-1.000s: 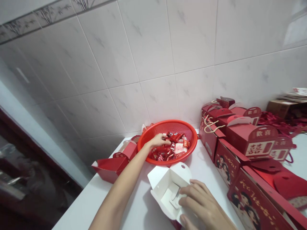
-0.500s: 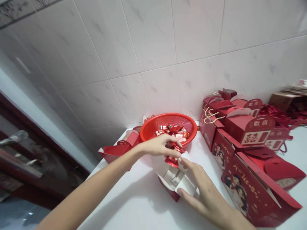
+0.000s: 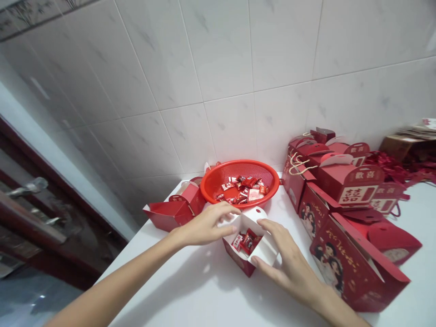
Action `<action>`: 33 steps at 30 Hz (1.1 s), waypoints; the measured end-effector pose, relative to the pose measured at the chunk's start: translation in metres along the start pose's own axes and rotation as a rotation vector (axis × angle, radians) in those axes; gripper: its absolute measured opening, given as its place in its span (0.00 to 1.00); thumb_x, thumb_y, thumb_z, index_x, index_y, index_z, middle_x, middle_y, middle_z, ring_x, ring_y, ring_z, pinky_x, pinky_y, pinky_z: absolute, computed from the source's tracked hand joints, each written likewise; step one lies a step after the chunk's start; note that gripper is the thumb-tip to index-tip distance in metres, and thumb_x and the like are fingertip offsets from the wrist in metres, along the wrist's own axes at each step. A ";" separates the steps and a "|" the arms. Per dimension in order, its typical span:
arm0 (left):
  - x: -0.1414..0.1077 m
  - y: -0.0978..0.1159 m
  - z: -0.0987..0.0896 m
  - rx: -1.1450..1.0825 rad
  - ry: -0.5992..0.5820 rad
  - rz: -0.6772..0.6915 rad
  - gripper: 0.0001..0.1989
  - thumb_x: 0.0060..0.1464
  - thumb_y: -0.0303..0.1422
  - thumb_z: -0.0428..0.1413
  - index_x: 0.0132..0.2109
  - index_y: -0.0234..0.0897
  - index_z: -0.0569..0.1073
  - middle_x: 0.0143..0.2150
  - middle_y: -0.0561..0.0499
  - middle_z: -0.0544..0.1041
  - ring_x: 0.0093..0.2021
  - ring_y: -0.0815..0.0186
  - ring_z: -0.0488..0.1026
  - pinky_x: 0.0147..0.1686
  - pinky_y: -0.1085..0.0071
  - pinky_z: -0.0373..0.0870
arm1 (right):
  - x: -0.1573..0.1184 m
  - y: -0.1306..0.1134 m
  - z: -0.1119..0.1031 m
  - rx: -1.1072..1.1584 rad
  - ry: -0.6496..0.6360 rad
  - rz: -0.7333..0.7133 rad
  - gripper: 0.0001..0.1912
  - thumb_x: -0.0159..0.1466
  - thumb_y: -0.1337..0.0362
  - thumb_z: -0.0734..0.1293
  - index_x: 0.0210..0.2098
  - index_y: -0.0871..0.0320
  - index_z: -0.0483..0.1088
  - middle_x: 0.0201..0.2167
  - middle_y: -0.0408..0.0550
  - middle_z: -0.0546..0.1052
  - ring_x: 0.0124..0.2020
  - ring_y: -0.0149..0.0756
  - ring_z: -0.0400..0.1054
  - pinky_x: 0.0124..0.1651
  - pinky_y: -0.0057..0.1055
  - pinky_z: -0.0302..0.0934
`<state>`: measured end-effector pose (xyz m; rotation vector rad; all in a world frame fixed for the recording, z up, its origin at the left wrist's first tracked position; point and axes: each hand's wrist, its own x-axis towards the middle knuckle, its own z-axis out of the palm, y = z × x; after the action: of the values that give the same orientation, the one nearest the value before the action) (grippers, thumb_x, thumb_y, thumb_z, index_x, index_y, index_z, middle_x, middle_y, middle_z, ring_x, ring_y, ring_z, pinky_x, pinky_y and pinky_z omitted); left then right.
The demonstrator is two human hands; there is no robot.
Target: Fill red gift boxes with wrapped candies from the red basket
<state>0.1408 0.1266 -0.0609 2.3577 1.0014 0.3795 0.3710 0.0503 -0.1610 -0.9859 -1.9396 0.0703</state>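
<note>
A small red gift box [image 3: 240, 262] with a white inside stands on the white table, its top flaps raised. Red-wrapped candies [image 3: 248, 242] lie at its bottom. My right hand [image 3: 289, 259] holds the box by its right side, thumb at the front corner and fingers at the back. At the left flap is my left hand [image 3: 211, 223], thumb and fingers apart, with no candy in it. Just behind the box sits a red plastic colander [image 3: 218, 175] with more wrapped candies [image 3: 250, 182] inside.
Red gift boxes [image 3: 357, 181] and larger red bags with a printed couple [image 3: 354, 263] crowd the right side. Left of the colander stand an open red box [image 3: 166, 215] and others. A tiled wall [image 3: 228, 122] rises behind; a door handle [image 3: 30, 187] is at far left.
My left hand has let go of the red-wrapped candies, which now lie in the box, and has moved slightly left. My right hand stays on the box.
</note>
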 end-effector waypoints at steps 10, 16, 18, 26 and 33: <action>-0.041 -0.035 0.025 -0.088 0.248 -0.167 0.26 0.54 0.42 0.60 0.59 0.41 0.70 0.59 0.43 0.69 0.54 0.54 0.72 0.55 0.58 0.71 | 0.002 0.003 -0.010 0.032 0.028 -0.003 0.27 0.67 0.56 0.65 0.63 0.58 0.58 0.59 0.60 0.70 0.60 0.50 0.67 0.57 0.45 0.67; -0.039 -0.035 0.035 -0.239 0.265 -0.068 0.23 0.51 0.37 0.62 0.55 0.41 0.73 0.55 0.45 0.73 0.53 0.56 0.73 0.55 0.60 0.72 | 0.001 0.007 0.002 0.002 0.076 0.085 0.24 0.68 0.59 0.65 0.61 0.56 0.60 0.59 0.59 0.70 0.59 0.49 0.67 0.59 0.47 0.67; -0.040 -0.032 0.038 -0.256 0.258 -0.053 0.23 0.51 0.38 0.62 0.54 0.41 0.73 0.53 0.46 0.74 0.51 0.57 0.73 0.53 0.61 0.73 | 0.000 0.008 0.008 0.009 0.130 0.137 0.25 0.69 0.58 0.65 0.62 0.56 0.58 0.58 0.59 0.70 0.56 0.48 0.69 0.57 0.47 0.68; -0.048 -0.021 0.044 -0.189 0.143 0.089 0.38 0.56 0.44 0.62 0.70 0.50 0.58 0.62 0.44 0.70 0.55 0.54 0.70 0.58 0.54 0.68 | -0.001 0.006 0.010 0.126 0.111 0.240 0.30 0.67 0.59 0.67 0.65 0.55 0.55 0.59 0.57 0.70 0.49 0.44 0.74 0.51 0.43 0.72; -0.045 -0.014 0.044 -0.160 0.070 0.130 0.19 0.58 0.46 0.60 0.52 0.43 0.78 0.56 0.43 0.71 0.56 0.54 0.69 0.58 0.58 0.67 | -0.001 0.003 0.007 0.181 0.063 0.153 0.20 0.68 0.63 0.66 0.58 0.55 0.62 0.49 0.53 0.77 0.50 0.43 0.75 0.52 0.40 0.72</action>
<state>0.1218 0.0857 -0.1069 2.2831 0.8190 0.5733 0.3685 0.0538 -0.1671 -1.0018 -1.7641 0.2937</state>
